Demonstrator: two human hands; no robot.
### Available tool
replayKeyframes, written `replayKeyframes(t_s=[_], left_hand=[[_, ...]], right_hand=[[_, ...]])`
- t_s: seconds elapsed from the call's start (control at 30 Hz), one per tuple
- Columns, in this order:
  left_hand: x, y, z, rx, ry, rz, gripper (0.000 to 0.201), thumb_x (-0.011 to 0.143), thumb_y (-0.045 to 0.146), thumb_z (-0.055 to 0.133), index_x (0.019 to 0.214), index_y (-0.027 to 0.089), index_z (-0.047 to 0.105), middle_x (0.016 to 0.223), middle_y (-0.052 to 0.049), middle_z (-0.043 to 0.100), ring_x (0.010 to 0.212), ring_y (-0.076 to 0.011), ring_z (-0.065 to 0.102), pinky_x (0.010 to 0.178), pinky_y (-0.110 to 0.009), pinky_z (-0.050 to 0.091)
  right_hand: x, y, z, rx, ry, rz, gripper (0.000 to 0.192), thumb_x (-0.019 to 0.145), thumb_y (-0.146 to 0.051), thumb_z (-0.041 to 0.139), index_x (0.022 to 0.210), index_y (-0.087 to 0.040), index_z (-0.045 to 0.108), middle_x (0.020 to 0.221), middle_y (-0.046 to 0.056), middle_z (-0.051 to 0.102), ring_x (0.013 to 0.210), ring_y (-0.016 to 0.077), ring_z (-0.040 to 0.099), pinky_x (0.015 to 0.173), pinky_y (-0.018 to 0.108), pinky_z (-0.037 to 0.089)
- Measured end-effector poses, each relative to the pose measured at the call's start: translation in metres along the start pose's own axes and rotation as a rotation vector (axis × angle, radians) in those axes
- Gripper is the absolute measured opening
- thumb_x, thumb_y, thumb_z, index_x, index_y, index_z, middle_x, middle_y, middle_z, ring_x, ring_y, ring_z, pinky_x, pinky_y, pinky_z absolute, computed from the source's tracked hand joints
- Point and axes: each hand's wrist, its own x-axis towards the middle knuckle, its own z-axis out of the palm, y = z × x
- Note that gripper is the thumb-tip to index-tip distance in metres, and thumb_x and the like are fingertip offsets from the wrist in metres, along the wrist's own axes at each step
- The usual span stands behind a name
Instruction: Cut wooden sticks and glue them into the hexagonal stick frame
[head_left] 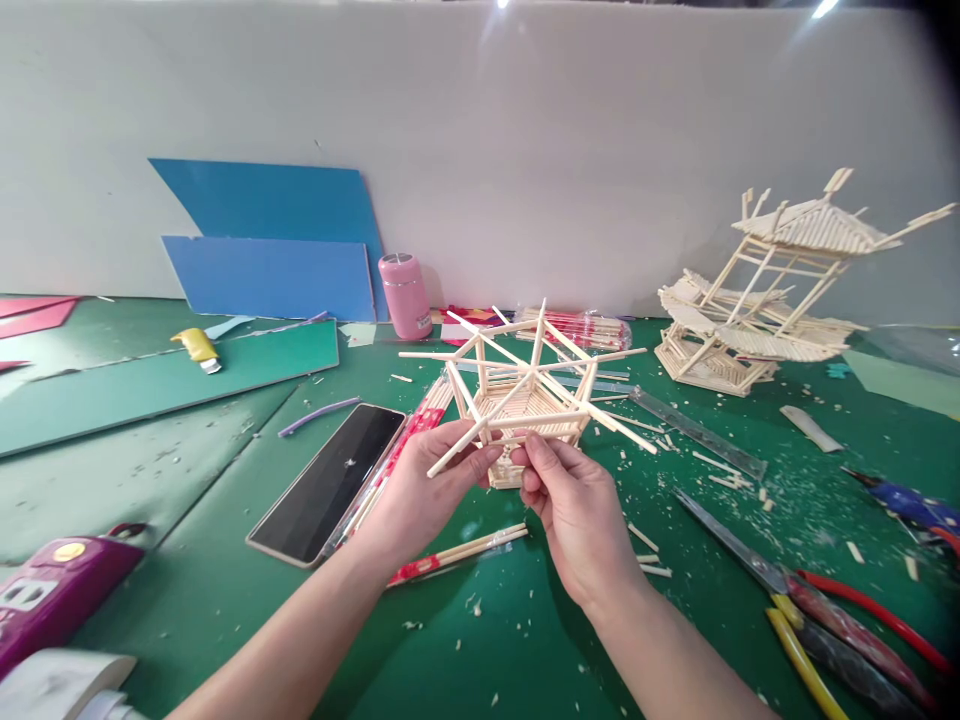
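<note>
A small pavilion model built from pale wooden sticks (pixel 525 400) is lifted just above the green cutting mat (pixel 225 590), its roof spokes fanning outward. My left hand (pixel 427 490) grips its near left side, thumb on a protruding stick. My right hand (pixel 574 510) holds the near right side at the base, fingers pinching the frame. Both forearms reach in from the bottom edge.
A dark phone (pixel 330 480) lies left of my hands; wrapped chopsticks (pixel 457 552) lie below them. A finished stick pavilion (pixel 765 300) stands back right. Scissors (pixel 739 545), red and yellow pliers (pixel 840 625), a metal ruler (pixel 697 432), a pink bottle (pixel 405 295), blue boards (pixel 277 240).
</note>
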Motion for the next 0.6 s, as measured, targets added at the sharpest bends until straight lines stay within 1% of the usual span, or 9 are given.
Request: replayKeyframes(t_s=[0.13, 0.27, 0.33, 0.4, 0.43, 0.5, 0.53, 0.57, 0.6], left_hand=[[0.0, 0.001, 0.001, -0.009, 0.003, -0.007, 0.013, 0.079, 0.021, 0.06, 0.089, 0.02, 0.068, 0.067, 0.003, 0.06, 0.06, -0.0094, 0.048, 0.058, -0.019, 0.042], [0.0, 0.001, 0.002, 0.016, 0.006, -0.017, 0.017, 0.079, 0.023, 0.058, 0.093, 0.019, 0.066, 0.072, 0.001, 0.061, 0.063, -0.011, 0.051, 0.061, -0.022, 0.043], [-0.004, 0.0, -0.001, 0.116, 0.04, -0.03, 0.023, 0.078, 0.024, 0.059, 0.1, 0.019, 0.063, 0.075, 0.0, 0.061, 0.064, -0.0125, 0.052, 0.061, -0.024, 0.044], [-0.014, -0.001, -0.004, 0.298, 0.112, -0.04, 0.031, 0.075, 0.024, 0.061, 0.106, 0.019, 0.059, 0.079, -0.001, 0.06, 0.062, -0.0134, 0.052, 0.057, -0.025, 0.044], [-0.021, -0.002, -0.006, 0.406, 0.135, -0.034, 0.034, 0.075, 0.025, 0.06, 0.108, 0.02, 0.057, 0.082, -0.002, 0.06, 0.062, -0.0136, 0.052, 0.056, -0.026, 0.044], [-0.038, -0.001, -0.007, 0.576, 0.188, 0.002, 0.028, 0.076, 0.025, 0.058, 0.103, 0.018, 0.058, 0.085, -0.004, 0.059, 0.061, -0.014, 0.053, 0.056, -0.027, 0.046], [-0.048, 0.001, -0.005, 0.653, 0.172, 0.049, 0.023, 0.077, 0.024, 0.057, 0.099, 0.017, 0.059, 0.081, -0.004, 0.059, 0.06, -0.0141, 0.054, 0.057, -0.027, 0.046], [-0.057, 0.003, -0.003, 0.701, 0.159, 0.135, 0.019, 0.079, 0.023, 0.055, 0.097, 0.017, 0.059, 0.084, -0.005, 0.059, 0.062, -0.0143, 0.055, 0.058, -0.027, 0.047], [-0.066, 0.005, 0.001, 0.744, 0.146, 0.238, 0.02, 0.082, 0.02, 0.051, 0.1, 0.018, 0.058, 0.092, -0.008, 0.059, 0.071, -0.0163, 0.057, 0.062, -0.027, 0.047]], right_hand=[[0.0, 0.001, 0.0, 0.007, -0.009, -0.007, 0.017, 0.071, -0.037, 0.066, 0.071, -0.02, 0.069, 0.056, -0.004, 0.053, 0.051, 0.006, 0.041, 0.05, 0.02, 0.034], [0.001, 0.001, 0.001, 0.01, -0.018, -0.009, 0.017, 0.072, -0.037, 0.065, 0.069, -0.02, 0.068, 0.056, -0.005, 0.054, 0.051, 0.006, 0.04, 0.05, 0.02, 0.034], [-0.001, 0.0, 0.0, 0.016, -0.024, -0.008, 0.017, 0.073, -0.037, 0.064, 0.071, -0.02, 0.067, 0.056, -0.005, 0.054, 0.05, 0.0059, 0.039, 0.05, 0.02, 0.034], [-0.005, -0.003, -0.003, -0.025, -0.043, -0.008, 0.019, 0.075, -0.038, 0.062, 0.073, -0.02, 0.066, 0.056, -0.005, 0.053, 0.05, 0.006, 0.039, 0.05, 0.02, 0.034], [-0.009, -0.006, -0.006, -0.081, -0.069, -0.015, 0.021, 0.076, -0.039, 0.06, 0.073, -0.019, 0.065, 0.056, -0.005, 0.052, 0.05, 0.0063, 0.039, 0.05, 0.02, 0.034], [-0.018, -0.014, -0.013, -0.262, -0.164, -0.05, 0.025, 0.082, -0.041, 0.052, 0.074, -0.019, 0.062, 0.059, -0.004, 0.053, 0.054, 0.0077, 0.044, 0.052, 0.02, 0.036], [-0.024, -0.019, -0.017, -0.383, -0.229, -0.077, 0.027, 0.085, -0.041, 0.046, 0.076, -0.019, 0.06, 0.061, -0.004, 0.053, 0.057, 0.0086, 0.047, 0.054, 0.021, 0.037], [-0.03, -0.024, -0.02, -0.515, -0.308, -0.107, 0.027, 0.087, -0.039, 0.041, 0.078, -0.02, 0.058, 0.063, -0.003, 0.054, 0.059, 0.0095, 0.049, 0.055, 0.021, 0.037], [-0.036, -0.029, -0.023, -0.658, -0.395, -0.14, 0.027, 0.089, -0.037, 0.037, 0.08, -0.02, 0.056, 0.065, -0.002, 0.056, 0.06, 0.0103, 0.051, 0.055, 0.022, 0.037]])
